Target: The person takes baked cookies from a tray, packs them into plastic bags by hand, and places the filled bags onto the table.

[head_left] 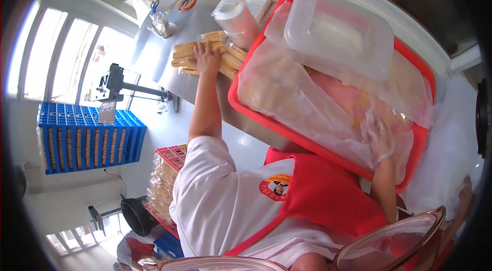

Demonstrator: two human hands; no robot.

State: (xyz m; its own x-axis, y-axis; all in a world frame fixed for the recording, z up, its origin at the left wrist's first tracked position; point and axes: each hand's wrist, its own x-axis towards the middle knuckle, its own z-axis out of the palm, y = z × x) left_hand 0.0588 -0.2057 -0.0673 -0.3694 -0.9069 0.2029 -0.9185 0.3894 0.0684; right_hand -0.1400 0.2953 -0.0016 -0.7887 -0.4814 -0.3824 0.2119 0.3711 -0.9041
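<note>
2 hands at work: the left hand (207, 58) on bread packs (187, 56), the gloved right hand (379, 140) inside a red tray (307, 140).
The left hand is bare, its fingers spread and laid on top of the packs, which lie on the worktop (154, 61) just beside the left edge of the tray; whether it grips any pack, I cannot tell. The right hand reaches over the near edge of the tray, at its right part, onto the clear sheet (287, 86); its grip I cannot tell either. A translucent box (338, 35) rests over the tray's far edge. A plastic roll (240, 25) stands near the packs, and scissors (154, 6) lie near the far left corner of the worktop.
</note>
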